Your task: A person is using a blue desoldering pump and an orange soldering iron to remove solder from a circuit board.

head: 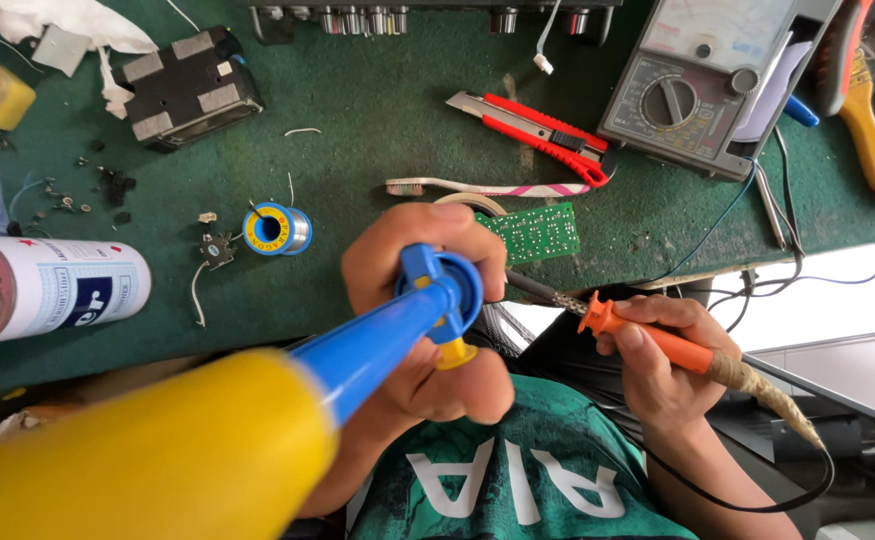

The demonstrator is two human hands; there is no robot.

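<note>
My left hand (413, 290) is closed around the blue barrel of a desoldering pump (378, 345). Its yellow plunger end (158, 460) reaches toward the camera at the lower left. My right hand (663, 375) grips the orange handle of a soldering iron (658, 338). The iron's metal tip points left toward my left hand and the pump's nozzle. A small green circuit board (538, 232) shows just behind my left fingers, partly hidden by them. Whether those fingers also hold the board is hidden.
On the green mat (378, 130) lie a solder spool (276, 229), a toothbrush (478, 187), a red utility knife (533, 130), a grey multimeter (698, 90), a black block (188, 88) and a white spray can (53, 290). A yellow-handled brush (873, 130) lies at the far right.
</note>
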